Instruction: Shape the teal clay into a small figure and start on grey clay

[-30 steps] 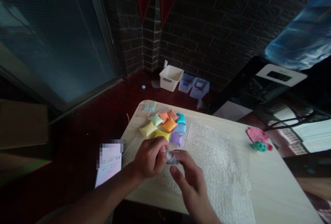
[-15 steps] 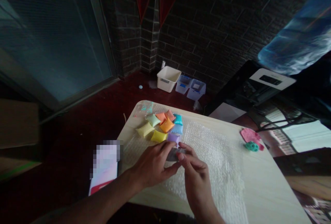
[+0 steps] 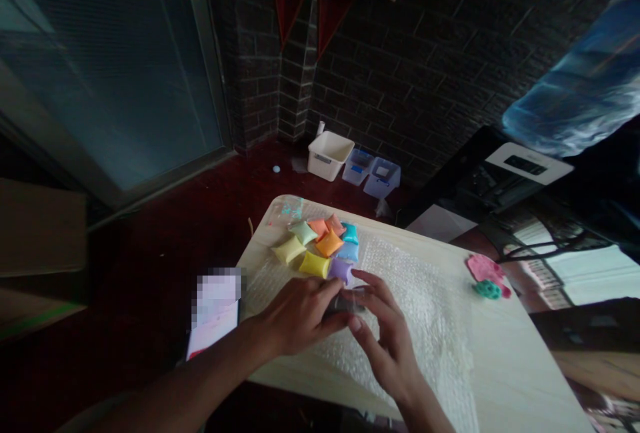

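Observation:
Above the bubble wrap (image 3: 420,299), my left hand (image 3: 303,309) is closed round a small dark grey packet (image 3: 353,301), thumb below and fingers above. Facing it, my right hand (image 3: 387,329) has its thumb and fingers spread at the packet's right end; its fingertips partly cover the packet. Just beyond the fingertips lies a purple packet (image 3: 341,269), beside a yellow packet (image 3: 315,264). An orange packet (image 3: 329,243), a light blue packet (image 3: 348,251), a teal packet (image 3: 350,233) and several other soft pillow-shaped packets are grouped behind them.
A pink piece (image 3: 484,267) and a green lump (image 3: 489,289) lie at the right of the pale table (image 3: 520,353). A lit screen (image 3: 217,313) stands at the left edge. On the floor are a white bin (image 3: 327,165) and two clear boxes (image 3: 381,179).
My right hand's fingers have spread apart from a pinch at the packet. My left hand keeps its hold. The whole view has shifted slightly.

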